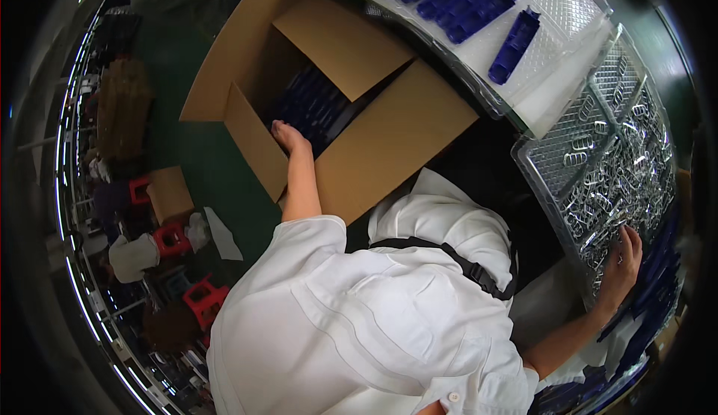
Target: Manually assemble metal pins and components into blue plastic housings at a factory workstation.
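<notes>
1. Left hand (pixel 288 137) reached down into an open cardboard box (pixel 389 138), fingers dipped past the box's near wall; whether it gripped anything could not be told.
2. Dark blue plastic parts (pixel 314 105) lay stacked inside the box, directly under and just beyond the left fingertips.
3. Right hand (pixel 622 265) rested flat, fingers spread, on the near corner of a clear plastic tray (pixel 550 164); it held nothing.
4. The tray carried many small metal clips (pixel 613 183), heaped thickest just above the right hand.
5. A second clear tray (pixel 576 11) lay farther off, bearing blue connector blocks (pixel 464 0), well apart from both hands.
6. The two hands were far apart, the person's white-sleeved torso (pixel 359 310) between them.
7. Red stools (pixel 173 239) stood on the green floor to the left.
</notes>
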Available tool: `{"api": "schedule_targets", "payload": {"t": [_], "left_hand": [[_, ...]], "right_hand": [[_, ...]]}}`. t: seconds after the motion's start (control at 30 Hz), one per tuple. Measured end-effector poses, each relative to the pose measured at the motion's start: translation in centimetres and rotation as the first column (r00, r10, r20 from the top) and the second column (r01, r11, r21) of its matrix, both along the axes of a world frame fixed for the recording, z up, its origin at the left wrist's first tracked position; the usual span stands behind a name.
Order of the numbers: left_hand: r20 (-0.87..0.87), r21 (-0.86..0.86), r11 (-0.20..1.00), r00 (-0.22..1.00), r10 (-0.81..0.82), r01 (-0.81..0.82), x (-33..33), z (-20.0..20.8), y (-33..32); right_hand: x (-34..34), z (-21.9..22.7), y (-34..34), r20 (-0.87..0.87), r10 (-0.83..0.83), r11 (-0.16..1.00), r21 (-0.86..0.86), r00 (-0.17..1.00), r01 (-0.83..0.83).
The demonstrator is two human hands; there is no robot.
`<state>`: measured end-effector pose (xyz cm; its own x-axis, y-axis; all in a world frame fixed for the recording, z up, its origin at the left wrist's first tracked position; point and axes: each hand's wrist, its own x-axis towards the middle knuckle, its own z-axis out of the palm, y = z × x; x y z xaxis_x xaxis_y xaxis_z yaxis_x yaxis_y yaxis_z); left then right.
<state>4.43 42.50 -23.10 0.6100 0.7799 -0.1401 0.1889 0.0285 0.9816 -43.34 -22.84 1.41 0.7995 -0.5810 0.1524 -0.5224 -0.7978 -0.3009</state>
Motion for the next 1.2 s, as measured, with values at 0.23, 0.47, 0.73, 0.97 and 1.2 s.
{"api": "schedule_targets", "payload": {"t": [0.23, 0.47, 0.73, 0.97, 1.2], "left_hand": [[0.181, 0.624, 0.781, 0.973, -0.141, -0.003, 0.9, 10.9, 2.3], [-0.55, 0.574, 0.287, 0.621, -0.558, 0.767, 1.9, 6.4, 3.8], [-0.885, 0.436, -0.346, 0.328, -0.329, 0.831, 2.1, -6.1, -4.1], [-0.845, 0.421, -0.118, 0.342, -0.411, 0.899, 1.6, -4.3, -4.1], [-0.474, -0.117, 0.599, 0.485, -0.735, 0.792, -2.6, 9.9, -1.2]], "right_hand": [[0.1, 0.5, 0.8, -0.216, 0.006, 0.951, -0.301, 0.976, -0.073], [-0.7, -1.0, -0.1, 0.092, -0.252, 0.967, -0.003, 0.963, 0.254], [-1.4, 0.7, 1.4, 0.318, -0.572, 0.744, 0.59, 0.756, 0.314], [-2.7, -0.7, 3.3, 0.327, -0.665, 0.641, 0.711, 0.672, 0.288], [-4.8, -0.5, 4.1, 0.394, -0.646, 0.688, 0.671, 0.653, 0.275]]}}
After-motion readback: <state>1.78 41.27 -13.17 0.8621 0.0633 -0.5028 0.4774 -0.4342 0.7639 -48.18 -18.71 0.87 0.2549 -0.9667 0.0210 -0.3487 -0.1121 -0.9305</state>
